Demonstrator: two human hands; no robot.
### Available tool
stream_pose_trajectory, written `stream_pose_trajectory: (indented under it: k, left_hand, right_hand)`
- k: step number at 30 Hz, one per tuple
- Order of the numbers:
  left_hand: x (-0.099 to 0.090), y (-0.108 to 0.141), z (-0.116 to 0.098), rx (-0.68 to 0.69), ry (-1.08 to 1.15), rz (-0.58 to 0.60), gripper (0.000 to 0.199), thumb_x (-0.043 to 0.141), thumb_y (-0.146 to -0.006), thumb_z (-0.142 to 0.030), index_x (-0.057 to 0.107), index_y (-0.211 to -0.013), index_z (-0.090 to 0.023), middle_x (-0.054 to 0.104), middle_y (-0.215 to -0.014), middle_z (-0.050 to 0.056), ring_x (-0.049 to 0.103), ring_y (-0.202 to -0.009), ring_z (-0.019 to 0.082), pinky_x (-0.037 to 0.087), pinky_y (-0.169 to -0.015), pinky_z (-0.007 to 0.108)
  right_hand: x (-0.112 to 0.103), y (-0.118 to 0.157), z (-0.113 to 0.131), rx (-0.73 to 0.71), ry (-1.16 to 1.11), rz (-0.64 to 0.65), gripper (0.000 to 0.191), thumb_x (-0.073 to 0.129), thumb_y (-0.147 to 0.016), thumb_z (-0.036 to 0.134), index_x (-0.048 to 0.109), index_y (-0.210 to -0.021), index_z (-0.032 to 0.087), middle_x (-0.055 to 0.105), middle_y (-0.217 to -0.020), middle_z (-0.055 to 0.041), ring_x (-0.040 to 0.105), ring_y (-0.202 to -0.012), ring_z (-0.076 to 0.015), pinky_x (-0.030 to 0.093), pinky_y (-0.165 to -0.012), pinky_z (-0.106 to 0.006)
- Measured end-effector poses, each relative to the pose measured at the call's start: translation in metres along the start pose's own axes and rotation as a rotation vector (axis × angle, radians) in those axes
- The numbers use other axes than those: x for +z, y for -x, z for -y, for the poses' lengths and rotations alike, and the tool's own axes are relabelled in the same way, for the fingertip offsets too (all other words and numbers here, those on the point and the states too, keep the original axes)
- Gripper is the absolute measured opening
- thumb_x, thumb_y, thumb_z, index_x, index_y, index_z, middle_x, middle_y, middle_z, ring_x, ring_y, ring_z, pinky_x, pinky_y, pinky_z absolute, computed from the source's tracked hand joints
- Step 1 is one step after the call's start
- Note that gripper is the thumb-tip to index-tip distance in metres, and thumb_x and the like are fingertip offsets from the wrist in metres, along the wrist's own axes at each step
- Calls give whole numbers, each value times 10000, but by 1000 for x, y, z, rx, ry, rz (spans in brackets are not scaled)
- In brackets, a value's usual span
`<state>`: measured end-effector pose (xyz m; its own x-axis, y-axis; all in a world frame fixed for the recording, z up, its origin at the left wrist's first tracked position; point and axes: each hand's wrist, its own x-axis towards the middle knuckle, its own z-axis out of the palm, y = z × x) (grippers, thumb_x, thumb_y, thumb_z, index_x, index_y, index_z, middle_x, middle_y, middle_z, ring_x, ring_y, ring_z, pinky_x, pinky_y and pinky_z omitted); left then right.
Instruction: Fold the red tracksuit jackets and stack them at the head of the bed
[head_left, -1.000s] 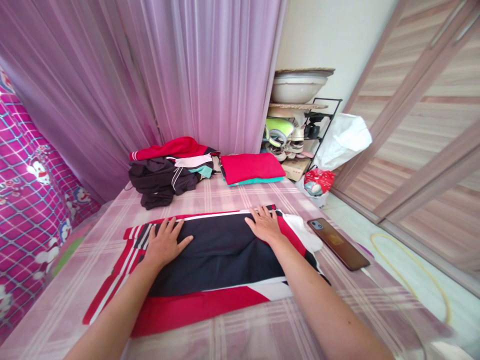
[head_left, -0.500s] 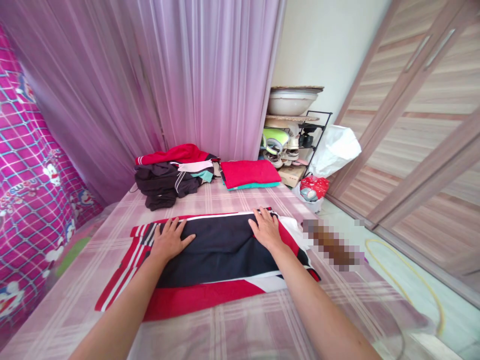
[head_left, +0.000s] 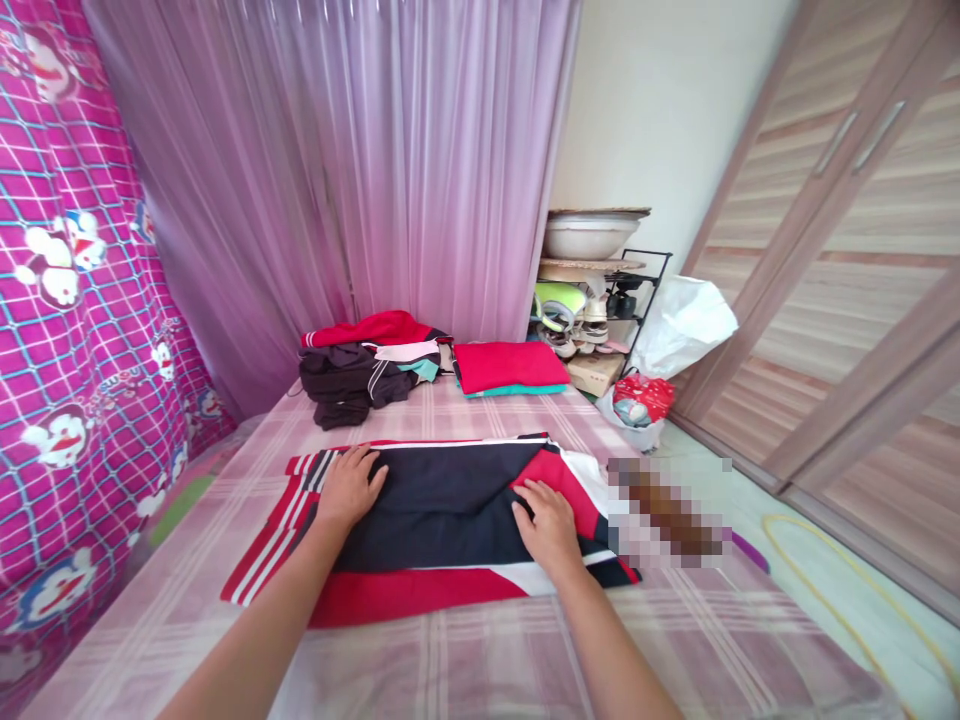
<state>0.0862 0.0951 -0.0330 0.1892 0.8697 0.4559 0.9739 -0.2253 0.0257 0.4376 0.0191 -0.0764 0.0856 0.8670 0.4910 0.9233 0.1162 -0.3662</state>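
A navy, red and white track jacket (head_left: 442,500) lies folded flat on the bed, its striped cuffs at the left end. My left hand (head_left: 351,487) rests palm down near those stripes, fingers slightly spread. On the right side of the jacket, where navy meets red, lies my right hand (head_left: 549,522), its fingers a little bent and apart. Neither hand grips the cloth. Just beyond the jacket are a heap of dark and red clothes (head_left: 337,378) and a folded red garment (head_left: 510,366) on top of a teal one.
A checked sheet (head_left: 450,670) covers the bed. Purple curtains (head_left: 420,180) hang behind it. At the right stand a shoe rack (head_left: 637,300), a white bag (head_left: 682,325) and a wooden wardrobe (head_left: 840,300). A blurred-out patch (head_left: 667,510) sits at the bed's right edge.
My right hand has slid from the jacket's far edge toward me, over its right part. The left hand stays near the stripes. The view has tilted slightly up and shifted left.
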Motion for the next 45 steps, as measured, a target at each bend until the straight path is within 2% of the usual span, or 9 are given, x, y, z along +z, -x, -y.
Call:
stream_pose_trajectory:
  k: [7,16,31,45]
  left_hand:
    - [5,-1,4,18,-5,-13,438,446,-934,-421,713,-1143,-145,673,-1269,151,577,-1231,307,424,-1089,455]
    - [10,-4,9,38,48,-30,467,417,-942,-445,714,-1129,-137,690,-1228,161,608,-1177,309,436,-1071,468]
    - [6,-3,7,26,45,-4,421,430,-934,-437,716,-1117,-188,700,-1220,119,608,-1178,280,435,-1077,444]
    - [4,-1,3,-11,79,41,451,411,-939,-442,731,-1105,-170,701,-1235,122,588,-1225,293,411,-1101,450]
  right_hand:
    - [-2,1,6,20,-12,-24,312,518,-870,245,756,-1071,226,700,-1223,-97,604,-1181,-275,416,-1061,-469]
    - [-5,0,6,18,-1,20,304,534,-863,244,755,-1072,244,706,-1214,-77,602,-1185,-268,410,-1066,-462]
    - [-8,1,10,37,-23,24,307,524,-868,230,751,-1074,234,701,-1225,-80,587,-1206,-265,397,-1074,-462]
    - [-3,1,2,-16,11,28,319,507,-870,254,757,-1066,220,711,-1202,-89,604,-1176,-266,416,-1061,-457]
